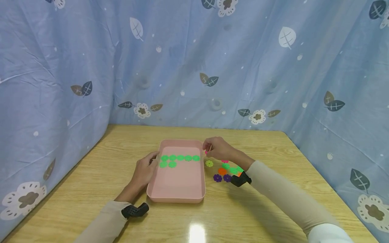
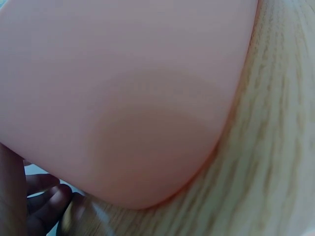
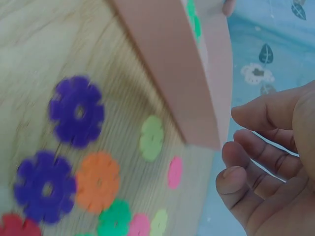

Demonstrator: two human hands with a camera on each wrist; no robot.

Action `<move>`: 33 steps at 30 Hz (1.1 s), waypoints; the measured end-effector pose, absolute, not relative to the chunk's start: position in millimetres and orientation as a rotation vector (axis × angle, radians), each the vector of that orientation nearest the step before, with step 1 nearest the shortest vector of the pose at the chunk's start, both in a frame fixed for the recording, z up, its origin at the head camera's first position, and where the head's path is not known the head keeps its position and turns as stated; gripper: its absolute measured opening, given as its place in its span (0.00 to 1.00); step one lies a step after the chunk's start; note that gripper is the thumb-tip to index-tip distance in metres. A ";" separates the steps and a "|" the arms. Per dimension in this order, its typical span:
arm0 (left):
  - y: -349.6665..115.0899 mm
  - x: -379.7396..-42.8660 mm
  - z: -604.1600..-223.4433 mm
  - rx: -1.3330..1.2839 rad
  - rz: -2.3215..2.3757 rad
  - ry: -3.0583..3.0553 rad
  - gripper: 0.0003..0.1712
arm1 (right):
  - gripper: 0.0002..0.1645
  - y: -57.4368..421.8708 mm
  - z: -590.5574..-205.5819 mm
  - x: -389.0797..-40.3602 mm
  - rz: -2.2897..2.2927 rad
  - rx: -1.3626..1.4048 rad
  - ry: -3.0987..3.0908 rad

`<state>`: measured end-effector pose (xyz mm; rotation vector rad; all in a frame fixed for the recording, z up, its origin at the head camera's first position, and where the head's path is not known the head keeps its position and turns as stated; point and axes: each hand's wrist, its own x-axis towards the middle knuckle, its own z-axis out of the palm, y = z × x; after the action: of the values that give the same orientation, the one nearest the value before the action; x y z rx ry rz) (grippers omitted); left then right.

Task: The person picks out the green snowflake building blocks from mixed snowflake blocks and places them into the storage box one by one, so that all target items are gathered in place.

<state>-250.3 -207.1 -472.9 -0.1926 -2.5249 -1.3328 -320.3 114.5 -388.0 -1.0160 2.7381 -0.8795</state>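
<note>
A pink tray (image 1: pixel 177 184) lies on the table with several green flower-shaped discs (image 1: pixel 180 157) in a row across it and two more below that row's left end. My left hand (image 1: pixel 145 170) holds the tray's left rim, its thumb at the edge. Close to the tray's far right corner is my right hand (image 1: pixel 220 148), its fingers loosely bent with nothing between them in the right wrist view. A pink disc (image 3: pixel 174 172) lies below these fingers, near a yellow-green disc (image 3: pixel 151 138) beside the tray wall.
Right of the tray, purple discs (image 1: pixel 217 178), an orange disc (image 1: pixel 222 171) and more green discs (image 1: pixel 233 170) lie loosely grouped, partly under my right wrist. The wooden table (image 1: pixel 258 216) ends at a blue patterned curtain (image 1: pixel 182 67) behind and at both sides.
</note>
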 end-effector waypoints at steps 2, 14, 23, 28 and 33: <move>-206.7 -250.4 -472.9 -0.191 -1.327 -2.522 0.26 | 0.11 122.0 -389.2 -320.6 -0.864 -1.003 2.734; -206.1 -249.6 -472.2 -0.192 -1.320 -2.523 0.26 | 0.14 159.6 -393.1 -322.9 -0.643 -0.948 2.731; -205.7 -249.0 -473.7 -0.197 -1.313 -2.522 0.26 | 0.16 176.1 -396.6 -319.2 -0.530 -0.853 2.682; -205.8 -249.2 -473.6 -0.193 -1.308 -2.522 0.26 | 0.22 179.6 -399.9 -318.1 -0.556 -0.769 2.613; -205.7 -249.7 -472.9 -0.183 -1.314 -2.523 0.26 | 0.19 182.6 -405.3 -317.9 -0.586 -0.759 2.595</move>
<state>-249.7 -205.7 -472.9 -0.1835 -2.5226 -1.3143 -317.9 182.6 -405.3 -0.7592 2.5952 -0.5860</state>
